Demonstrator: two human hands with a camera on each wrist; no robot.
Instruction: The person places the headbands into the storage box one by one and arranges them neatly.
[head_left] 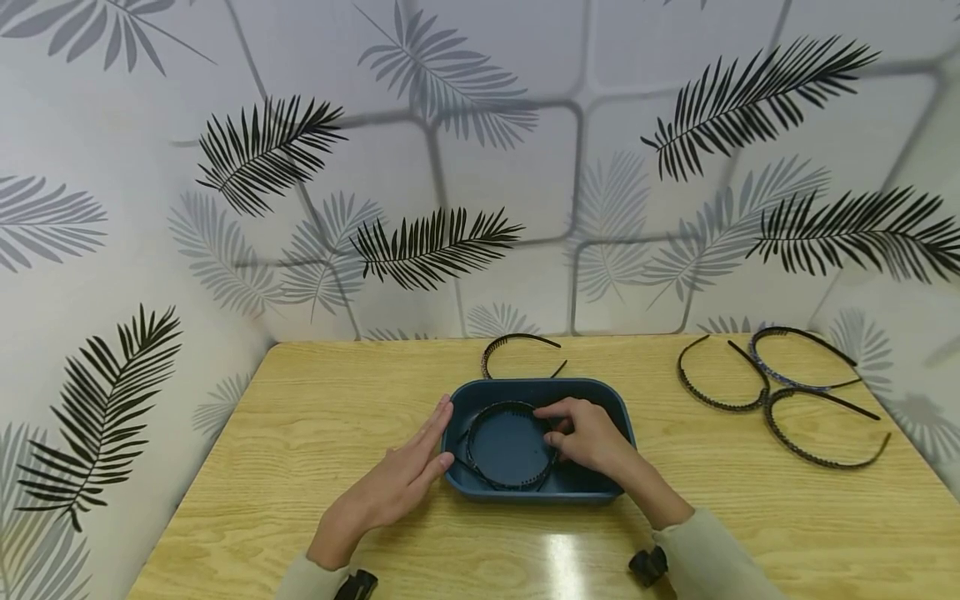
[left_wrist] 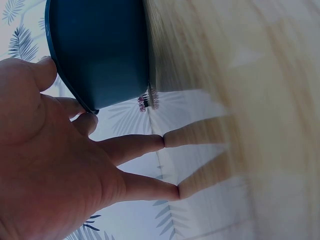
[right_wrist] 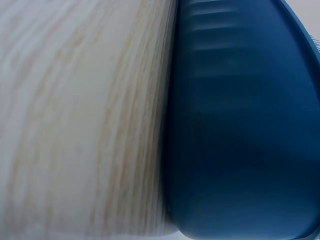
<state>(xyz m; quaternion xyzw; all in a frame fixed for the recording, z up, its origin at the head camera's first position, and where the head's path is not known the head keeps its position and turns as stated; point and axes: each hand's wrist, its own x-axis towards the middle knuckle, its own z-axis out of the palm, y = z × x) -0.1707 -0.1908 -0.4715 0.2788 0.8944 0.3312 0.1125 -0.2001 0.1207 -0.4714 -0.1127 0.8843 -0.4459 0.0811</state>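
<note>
A dark blue rectangular bin stands on the table. Inside it are black toothed headbands, overlapping so that I cannot tell them apart fully. My right hand reaches over the bin's right side and pinches a headband near its open end with thumb and fingers. Against the bin's left rim rests my left hand, fingers extended. In the left wrist view its thumb is at the rim of the bin, and two fingertips touch the table. The right wrist view shows only the bin's outer wall and tabletop; the fingers are hidden.
Behind the bin lies one headband. To the right are a dark headband, a blue-patterned headband and another dark headband, close together near the table's right edge. A leaf-patterned wall borders the wooden table.
</note>
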